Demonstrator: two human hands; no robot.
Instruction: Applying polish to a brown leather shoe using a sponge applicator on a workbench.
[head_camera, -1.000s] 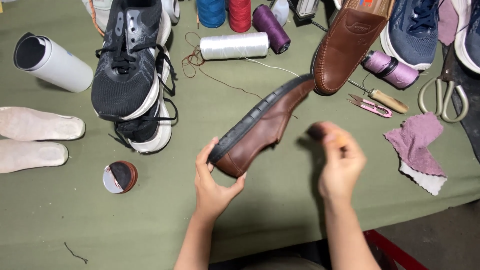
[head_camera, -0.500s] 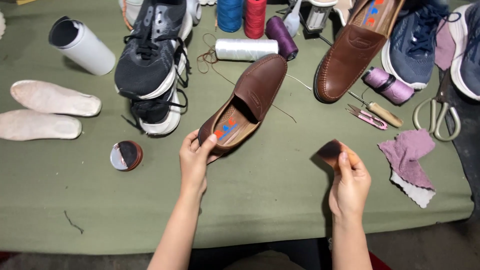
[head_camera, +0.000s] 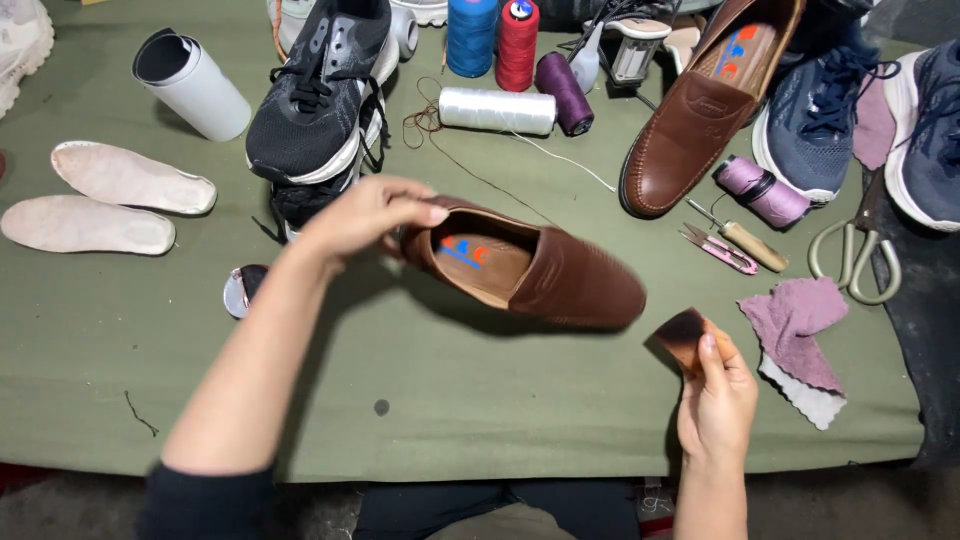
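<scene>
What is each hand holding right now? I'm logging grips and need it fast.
Left hand: closed on the heel of the brown loafer, held over the table.
Right hand: closed, pinching a small brown-stained sponge pad.

Green-clothed table (head_camera: 480, 420) carried insoles (head_camera: 130, 178) at nine o'clock, thread spools (head_camera: 497, 109) at twelve, scissors (head_camera: 850, 255) and pink rag (head_camera: 800, 320) at three.

Bare green cloth (head_camera: 420, 420) near front edge; far half crowded: sneakers (head_camera: 320, 90), thread spools (head_camera: 495, 40), scissors (head_camera: 850, 260).
</scene>
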